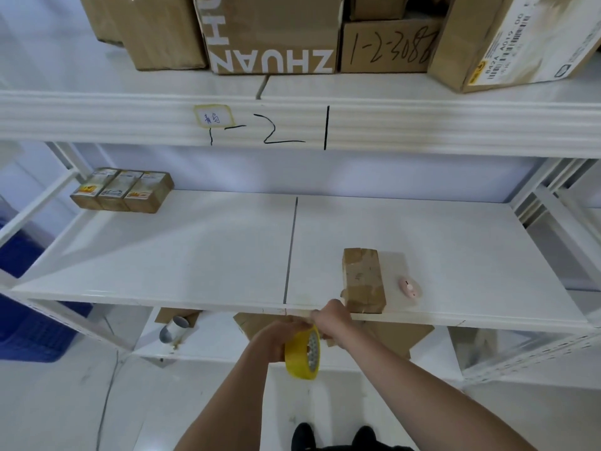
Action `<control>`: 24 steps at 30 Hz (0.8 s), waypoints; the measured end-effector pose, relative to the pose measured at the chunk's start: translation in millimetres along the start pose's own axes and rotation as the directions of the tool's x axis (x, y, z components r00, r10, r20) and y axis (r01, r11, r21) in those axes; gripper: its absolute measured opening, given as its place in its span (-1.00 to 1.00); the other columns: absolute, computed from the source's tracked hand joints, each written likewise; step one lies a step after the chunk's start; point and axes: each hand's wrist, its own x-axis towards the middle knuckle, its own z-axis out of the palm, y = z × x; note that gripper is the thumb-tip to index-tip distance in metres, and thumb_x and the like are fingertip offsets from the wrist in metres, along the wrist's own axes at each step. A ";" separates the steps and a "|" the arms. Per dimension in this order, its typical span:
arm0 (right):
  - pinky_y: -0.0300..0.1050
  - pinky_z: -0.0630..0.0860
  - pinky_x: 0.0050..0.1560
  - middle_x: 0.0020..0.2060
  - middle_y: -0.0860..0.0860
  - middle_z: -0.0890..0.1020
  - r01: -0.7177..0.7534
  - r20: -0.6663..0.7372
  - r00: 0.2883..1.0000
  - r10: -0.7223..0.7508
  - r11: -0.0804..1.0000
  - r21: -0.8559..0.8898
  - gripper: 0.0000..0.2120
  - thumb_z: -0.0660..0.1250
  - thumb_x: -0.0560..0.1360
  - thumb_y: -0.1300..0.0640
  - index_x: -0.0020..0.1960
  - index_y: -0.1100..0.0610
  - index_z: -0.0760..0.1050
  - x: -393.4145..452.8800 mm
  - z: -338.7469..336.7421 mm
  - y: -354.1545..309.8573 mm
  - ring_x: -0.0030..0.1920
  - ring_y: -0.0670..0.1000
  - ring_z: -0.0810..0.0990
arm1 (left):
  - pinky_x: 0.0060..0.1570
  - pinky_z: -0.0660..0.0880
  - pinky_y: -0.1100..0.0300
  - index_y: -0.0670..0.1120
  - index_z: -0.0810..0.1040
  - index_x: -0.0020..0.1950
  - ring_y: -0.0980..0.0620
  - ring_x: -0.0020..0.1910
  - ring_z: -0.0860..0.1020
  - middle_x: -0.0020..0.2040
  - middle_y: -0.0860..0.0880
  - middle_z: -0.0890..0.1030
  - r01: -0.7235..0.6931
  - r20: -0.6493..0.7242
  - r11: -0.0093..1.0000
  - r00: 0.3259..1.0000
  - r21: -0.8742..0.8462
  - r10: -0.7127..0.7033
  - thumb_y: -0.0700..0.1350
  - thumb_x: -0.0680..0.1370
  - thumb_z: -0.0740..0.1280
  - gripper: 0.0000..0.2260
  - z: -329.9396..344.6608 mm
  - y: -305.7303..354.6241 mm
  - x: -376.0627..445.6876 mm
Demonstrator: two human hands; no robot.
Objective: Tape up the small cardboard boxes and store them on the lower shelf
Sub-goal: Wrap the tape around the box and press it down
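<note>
A small brown cardboard box (363,279) lies on the white middle shelf (195,255) near its front edge, right of centre. My left hand (276,336) grips a yellow tape roll (304,351) just below that edge. My right hand (331,320) is beside the roll at the shelf's front lip, fingers curled at the roll's top; a pulled tape end is too small to make out. Three small taped boxes (122,190) stand in a row at the shelf's back left.
A pink small cutter (409,286) lies right of the box. Large cardboard boxes (270,34) fill the upper shelf. On the lower shelf sit flattened cardboard (400,340) and a grey tape core (174,330). A blue crate (29,323) stands at the left.
</note>
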 end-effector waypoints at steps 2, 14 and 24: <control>-0.21 0.40 -0.42 -0.11 0.08 0.57 -0.060 0.008 0.998 0.060 0.994 0.095 -0.76 0.32 0.59 0.01 0.05 0.18 0.41 2.5 6.4 -2.1 -0.19 0.07 0.57 | 0.18 0.58 -0.20 -0.11 0.52 0.33 -0.18 0.12 0.67 0.17 -0.18 0.68 0.008 0.002 1.000 1.000 -0.011 -0.008 -0.03 0.57 0.46 -0.63 -3.6 0.4 -1.6; -0.03 0.59 0.02 0.00 0.16 0.63 -0.339 0.001 0.932 0.363 0.867 0.365 -0.76 0.46 0.45 0.28 0.07 0.26 0.49 8.1 16.7 -31.7 -0.01 0.11 0.59 | 0.20 0.58 -0.08 -0.20 0.59 0.25 -0.18 0.15 0.66 0.17 -0.21 0.68 0.126 0.042 0.992 0.991 -0.030 -0.125 0.02 0.63 0.36 -0.67 -8.2 17.1 -3.6; -0.26 0.30 -0.48 -0.39 -0.04 0.45 -0.005 -0.274 0.961 -0.034 0.990 -0.143 -0.68 0.41 0.50 0.27 -0.30 0.09 0.33 -0.3 27.4 -44.9 -0.41 -0.09 0.42 | -0.07 0.62 -0.02 -0.20 0.65 0.12 -0.10 -0.22 0.70 -0.12 -0.16 0.71 0.147 0.164 0.942 0.981 -0.303 -0.100 -0.02 0.58 0.42 -0.73 -23.9 5.6 -1.0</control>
